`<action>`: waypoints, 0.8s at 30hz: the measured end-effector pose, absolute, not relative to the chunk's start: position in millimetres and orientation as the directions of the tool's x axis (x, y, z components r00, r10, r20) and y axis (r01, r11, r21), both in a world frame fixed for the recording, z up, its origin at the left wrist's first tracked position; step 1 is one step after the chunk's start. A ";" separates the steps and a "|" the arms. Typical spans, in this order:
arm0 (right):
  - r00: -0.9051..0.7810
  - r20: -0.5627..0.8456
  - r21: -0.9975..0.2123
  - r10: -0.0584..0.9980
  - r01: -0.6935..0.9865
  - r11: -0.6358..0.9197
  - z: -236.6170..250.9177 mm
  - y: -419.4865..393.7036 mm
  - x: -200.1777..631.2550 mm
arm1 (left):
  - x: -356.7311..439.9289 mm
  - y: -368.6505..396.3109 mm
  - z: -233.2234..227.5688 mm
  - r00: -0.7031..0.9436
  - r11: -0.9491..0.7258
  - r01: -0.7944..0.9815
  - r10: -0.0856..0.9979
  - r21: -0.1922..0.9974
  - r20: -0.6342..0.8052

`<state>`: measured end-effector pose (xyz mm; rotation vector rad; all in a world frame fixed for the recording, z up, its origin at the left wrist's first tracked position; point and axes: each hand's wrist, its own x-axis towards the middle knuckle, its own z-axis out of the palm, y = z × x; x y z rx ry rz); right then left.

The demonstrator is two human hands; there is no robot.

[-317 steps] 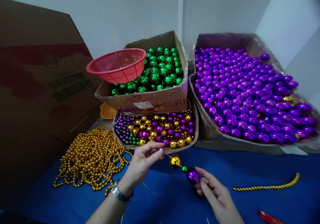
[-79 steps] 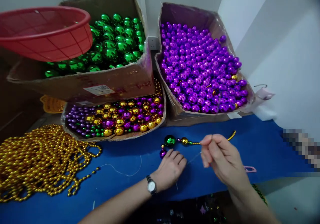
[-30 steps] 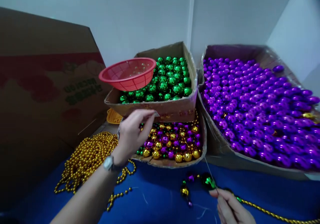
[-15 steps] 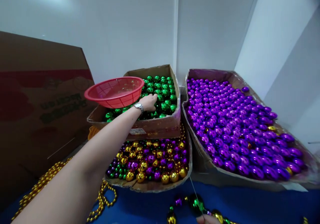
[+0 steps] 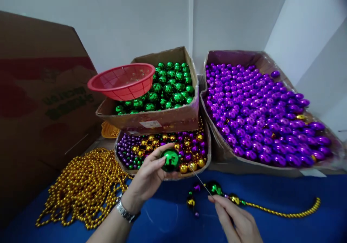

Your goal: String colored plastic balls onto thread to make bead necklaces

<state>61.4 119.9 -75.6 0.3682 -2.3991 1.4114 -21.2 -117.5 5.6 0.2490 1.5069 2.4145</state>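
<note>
In the lower middle of the frame, our left hand (image 5: 151, 178) grasps a big shiny green ball (image 5: 170, 160), with the thumb and fingers around its side, while a bit lower and to the right our right hand (image 5: 237, 217) pinches a long thin needle (image 5: 201, 181) that points up and left, near the ball but not touching it. Just past the right hand we see a string of purple, green and gold beads (image 5: 282, 213) lying on the blue cloth (image 5: 271, 189). We also see a heap of gold bead strings (image 5: 89, 185) at the lower left, a red basket (image 5: 121, 87) on the box of green balls (image 5: 173, 123) near the middle, and a box of purple balls (image 5: 235, 58) at the right.
</note>
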 end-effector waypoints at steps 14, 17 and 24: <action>-0.867 0.406 -0.622 -0.288 -0.493 0.608 -83.6 135.2 64.7 | -13.9 -122.2 -32.6 -0.921 -0.395 -0.272 0.370 0.877 -0.119; -0.861 0.406 -0.590 -0.304 -0.502 0.632 -81.4 137.9 65.7 | -14.1 -122.7 -32.0 -0.918 -0.388 -0.269 0.380 0.881 -0.113; -0.829 0.474 -0.564 -0.297 -0.545 0.620 -85.9 140.3 65.8 | -14.9 -123.9 -33.3 -0.911 -0.398 -0.299 0.390 0.867 -0.135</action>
